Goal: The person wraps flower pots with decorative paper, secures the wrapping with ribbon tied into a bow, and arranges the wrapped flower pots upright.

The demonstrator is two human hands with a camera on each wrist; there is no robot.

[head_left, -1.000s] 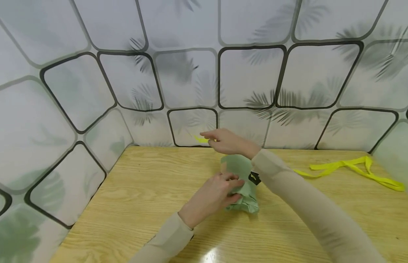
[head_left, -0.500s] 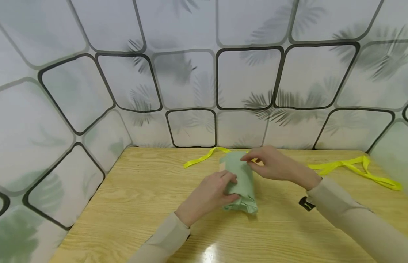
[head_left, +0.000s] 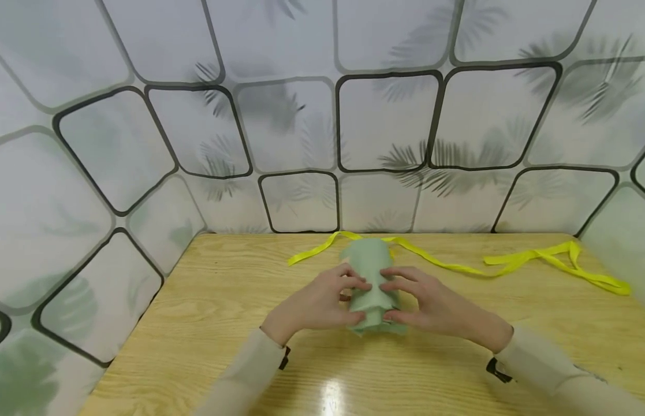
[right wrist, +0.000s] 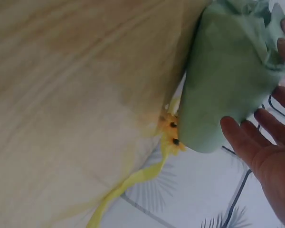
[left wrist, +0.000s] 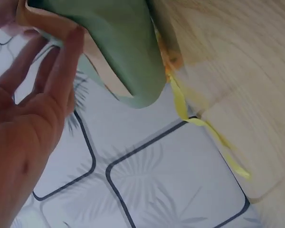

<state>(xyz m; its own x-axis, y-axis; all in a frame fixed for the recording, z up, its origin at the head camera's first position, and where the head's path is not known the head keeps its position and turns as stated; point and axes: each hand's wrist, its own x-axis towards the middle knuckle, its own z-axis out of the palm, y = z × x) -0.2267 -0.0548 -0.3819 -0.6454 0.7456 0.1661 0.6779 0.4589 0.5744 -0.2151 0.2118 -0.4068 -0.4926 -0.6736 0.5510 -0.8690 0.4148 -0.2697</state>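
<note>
A green paper-wrapped bundle [head_left: 371, 260] lies on the table, its rounded end far from me and its folded, crumpled end near me. Along its left edge runs a peach strip [left wrist: 102, 64], seen in the left wrist view. My left hand [head_left: 317, 300] holds the bundle's left side, fingers bent over the paper and thumb at the near end. From the other side my right hand [head_left: 439, 303] touches it with spread fingertips, thumb by the near folds. Small yellow flowers with dark centres [right wrist: 173, 133] show beside the rounded end in the right wrist view.
A long yellow ribbon [head_left: 442, 264] lies behind the bundle, stretching left and right and looping at the far right. The wooden table [head_left: 208, 323] ends at a patterned wall covering [head_left: 296, 202] at the back and left.
My right hand has come down from above the bundle's far end to its right side near the front. The yellow ribbon now lies on the table behind. My left hand stays at the left side.
</note>
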